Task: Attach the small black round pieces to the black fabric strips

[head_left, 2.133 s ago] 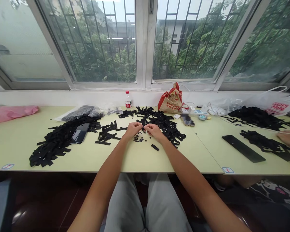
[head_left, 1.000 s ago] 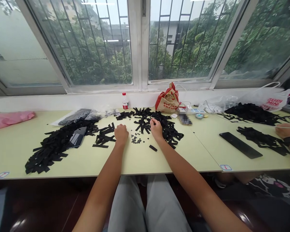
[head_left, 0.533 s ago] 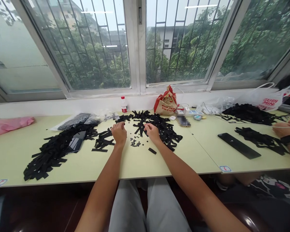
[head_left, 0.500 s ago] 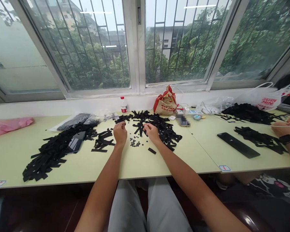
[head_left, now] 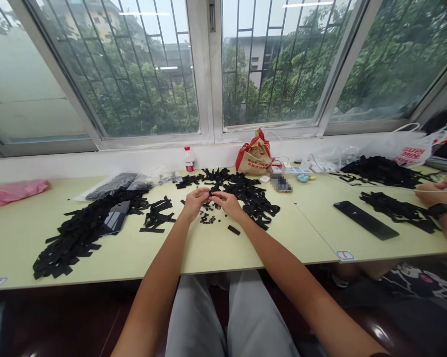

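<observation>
Above the table's middle, my left hand [head_left: 195, 202] and my right hand [head_left: 226, 202] meet fingertip to fingertip, both closed. A small black piece [head_left: 210, 194] shows between their fingers. Most of it is hidden, so whether it is a strip or a ring I cannot tell. Just below the hands lie several small black rings [head_left: 208, 219], loose on the table. A single short black strip [head_left: 233, 229] is to the right of them. Behind and right of my right hand spreads a pile of black strips [head_left: 258, 196]; a smaller group of strips [head_left: 158, 215] lies left of my left hand.
At the left, a long heap of black strips [head_left: 70, 238] has a dark phone-like slab [head_left: 116, 218] on it. Along the window stand a bottle [head_left: 189, 159] and a paper bag [head_left: 253, 156]. Another person's hands [head_left: 441, 191] are at the far right, near a long black slab [head_left: 365, 219].
My hands were apart and have come together, the left moving right and the right slightly left. The small black piece now shows between them. The view has shifted slightly.
</observation>
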Motion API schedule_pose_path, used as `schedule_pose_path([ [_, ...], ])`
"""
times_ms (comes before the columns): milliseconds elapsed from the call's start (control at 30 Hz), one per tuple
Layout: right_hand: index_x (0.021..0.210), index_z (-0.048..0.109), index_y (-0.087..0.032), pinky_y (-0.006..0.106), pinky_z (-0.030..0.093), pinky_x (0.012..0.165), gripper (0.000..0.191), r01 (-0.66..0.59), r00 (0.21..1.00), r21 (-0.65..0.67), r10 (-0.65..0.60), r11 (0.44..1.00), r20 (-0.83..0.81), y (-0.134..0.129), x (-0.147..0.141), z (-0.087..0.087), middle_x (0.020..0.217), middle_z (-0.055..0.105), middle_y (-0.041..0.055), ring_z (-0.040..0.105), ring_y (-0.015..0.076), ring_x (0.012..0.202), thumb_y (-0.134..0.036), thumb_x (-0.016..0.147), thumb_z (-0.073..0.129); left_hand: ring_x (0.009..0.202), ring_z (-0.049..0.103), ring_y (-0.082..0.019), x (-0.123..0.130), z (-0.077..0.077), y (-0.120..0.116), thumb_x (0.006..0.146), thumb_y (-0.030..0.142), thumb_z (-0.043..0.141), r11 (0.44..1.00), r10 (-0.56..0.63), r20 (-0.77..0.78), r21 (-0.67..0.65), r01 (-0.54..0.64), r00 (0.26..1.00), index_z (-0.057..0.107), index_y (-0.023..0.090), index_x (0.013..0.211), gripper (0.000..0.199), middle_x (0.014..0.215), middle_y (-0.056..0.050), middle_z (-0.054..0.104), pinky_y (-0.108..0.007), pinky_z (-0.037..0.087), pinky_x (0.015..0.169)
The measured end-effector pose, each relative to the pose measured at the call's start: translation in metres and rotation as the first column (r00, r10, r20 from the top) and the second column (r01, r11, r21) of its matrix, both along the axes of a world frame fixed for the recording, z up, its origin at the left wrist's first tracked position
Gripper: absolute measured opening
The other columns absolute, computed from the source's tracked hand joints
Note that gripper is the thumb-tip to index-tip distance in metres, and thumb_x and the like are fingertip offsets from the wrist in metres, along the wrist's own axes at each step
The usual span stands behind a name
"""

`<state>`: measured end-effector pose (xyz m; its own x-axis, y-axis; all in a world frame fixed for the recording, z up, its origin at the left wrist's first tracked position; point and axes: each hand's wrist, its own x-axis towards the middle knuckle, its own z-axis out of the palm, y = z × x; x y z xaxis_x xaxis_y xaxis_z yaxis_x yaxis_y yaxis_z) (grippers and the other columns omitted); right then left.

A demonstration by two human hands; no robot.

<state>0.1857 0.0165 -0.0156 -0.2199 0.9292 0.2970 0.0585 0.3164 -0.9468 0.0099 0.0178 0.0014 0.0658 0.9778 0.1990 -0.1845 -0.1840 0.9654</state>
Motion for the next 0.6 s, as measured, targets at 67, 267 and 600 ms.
schedule_pose_path([
  [67, 0.097, 0.073, -0.019, 0.026, 0.039, 0.051, 0.042, -0.029, 0.999, -0.025, 0.028, 0.999, -0.04, 0.002, 0.0, -0.001, 0.077, 0.068, 0.0027, 0.052, 0.0119, 0.055, -0.053, 0.074, 0.071, 0.078, 0.068, -0.016, 0.002, -0.001, -0.001, 0.067, 0.04, 0.082, 1.0, -0.01, -0.03, 0.007, 0.01, 1.0, 0.068, 0.014, 0.102, 0.045, 0.09, -0.007, 0.071, -0.034, 0.054, 0.083],
  [267, 0.086, 0.068, -0.018, 0.025, 0.042, 0.049, 0.038, -0.036, 0.968, -0.174, -0.009, 0.984, -0.25, 0.006, 0.003, -0.001, 0.08, 0.068, 0.0052, 0.058, 0.0135, 0.061, -0.05, 0.069, 0.076, 0.077, 0.066, -0.02, -0.011, -0.013, 0.003, 0.082, 0.024, 0.06, 0.939, 0.341, -0.487, 0.129, -0.319, 0.804, 0.07, 0.018, 0.098, 0.02, 0.087, -0.008, 0.072, -0.035, 0.051, 0.078],
  [600, 0.082, 0.071, -0.016, 0.028, 0.051, 0.06, 0.036, -0.098, 0.911, -0.221, -0.001, 0.97, -0.412, 0.006, 0.005, 0.0, 0.077, 0.066, 0.0045, 0.06, 0.0141, 0.066, -0.047, 0.068, 0.081, 0.084, 0.064, -0.021, -0.017, -0.019, -0.001, 0.088, 0.022, 0.049, 0.91, 0.404, -0.828, 0.32, -0.266, 0.388, 0.072, 0.022, 0.103, 0.027, 0.093, -0.006, 0.073, -0.031, 0.047, 0.076],
])
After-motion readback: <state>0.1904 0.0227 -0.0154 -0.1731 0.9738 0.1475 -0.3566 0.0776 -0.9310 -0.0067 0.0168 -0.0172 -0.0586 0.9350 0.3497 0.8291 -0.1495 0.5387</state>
